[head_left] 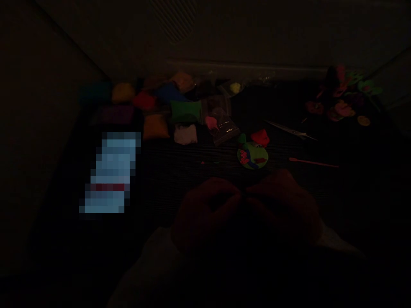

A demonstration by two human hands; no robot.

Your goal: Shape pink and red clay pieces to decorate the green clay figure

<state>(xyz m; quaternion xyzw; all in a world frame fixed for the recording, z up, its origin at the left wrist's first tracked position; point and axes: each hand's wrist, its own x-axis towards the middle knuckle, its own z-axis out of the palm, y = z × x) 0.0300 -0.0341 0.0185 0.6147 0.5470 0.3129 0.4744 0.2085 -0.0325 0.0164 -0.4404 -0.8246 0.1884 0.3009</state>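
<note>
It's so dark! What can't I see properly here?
Head view: whether the left hand and right hand hold anything; darkness hides it.
Head view: what the bright panel shows; pixel blocks blur it.
Head view: what the red speck is; too small.
Head view: left sleeve; bottom edge cuts it.

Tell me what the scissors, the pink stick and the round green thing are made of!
Scissors: probably shiny metal; they glint. Pink stick: maybe smooth plastic; it looks thin and straight. Round green thing: perhaps matte clay; no shine shows, but it's dark.
</note>
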